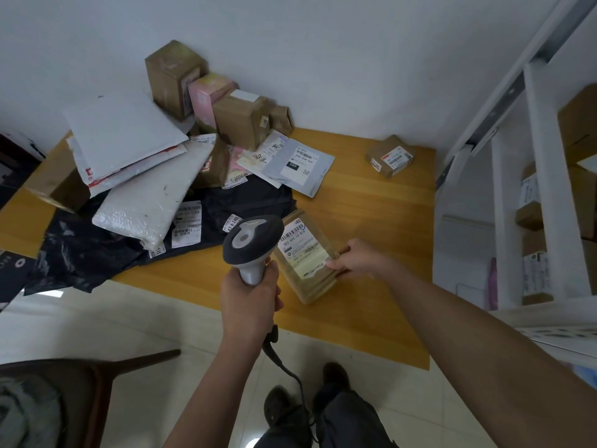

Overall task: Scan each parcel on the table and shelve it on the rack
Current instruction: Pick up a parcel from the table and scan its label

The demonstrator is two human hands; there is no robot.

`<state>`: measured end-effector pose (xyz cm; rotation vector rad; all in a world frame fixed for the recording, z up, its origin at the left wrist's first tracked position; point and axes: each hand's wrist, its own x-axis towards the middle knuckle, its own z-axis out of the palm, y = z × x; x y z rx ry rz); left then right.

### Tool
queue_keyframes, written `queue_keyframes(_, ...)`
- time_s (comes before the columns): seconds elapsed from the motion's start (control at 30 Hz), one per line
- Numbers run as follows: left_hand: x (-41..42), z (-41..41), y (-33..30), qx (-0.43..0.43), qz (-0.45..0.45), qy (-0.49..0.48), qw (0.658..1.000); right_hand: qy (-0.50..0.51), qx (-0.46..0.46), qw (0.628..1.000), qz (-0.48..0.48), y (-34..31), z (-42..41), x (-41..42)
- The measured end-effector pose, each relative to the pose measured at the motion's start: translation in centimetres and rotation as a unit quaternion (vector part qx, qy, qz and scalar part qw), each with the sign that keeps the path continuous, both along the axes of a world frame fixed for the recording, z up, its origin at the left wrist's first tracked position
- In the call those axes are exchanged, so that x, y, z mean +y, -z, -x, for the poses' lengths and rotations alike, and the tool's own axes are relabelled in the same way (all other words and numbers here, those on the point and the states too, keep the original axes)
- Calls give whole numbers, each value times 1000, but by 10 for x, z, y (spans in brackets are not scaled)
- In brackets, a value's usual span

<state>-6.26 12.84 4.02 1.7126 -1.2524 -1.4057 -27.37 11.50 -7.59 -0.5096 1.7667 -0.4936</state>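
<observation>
While the left hand (250,294) grips the scanner (252,242), the right hand (353,260) pinches the parcel (307,257) near the table's (371,215) front edge, lengthwise toward the person, label up.

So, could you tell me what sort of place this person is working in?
Probably a small parcel sorting or pickup room: a heap of labelled parcels on a wooden table, a handheld barcode scanner in the left hand, and a white rack holding boxes.
</observation>
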Motion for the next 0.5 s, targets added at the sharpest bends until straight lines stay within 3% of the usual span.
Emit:
queue_keyframes(0.1, 3, -1, 0, 1, -9, -5, 1000, -7, -29, 1000, 2, 3, -19, 6)
queue_keyframes(0.5, 9, -3, -5, -43, -13, -33, 998, 61, 35, 994, 85, 26, -66, 1)
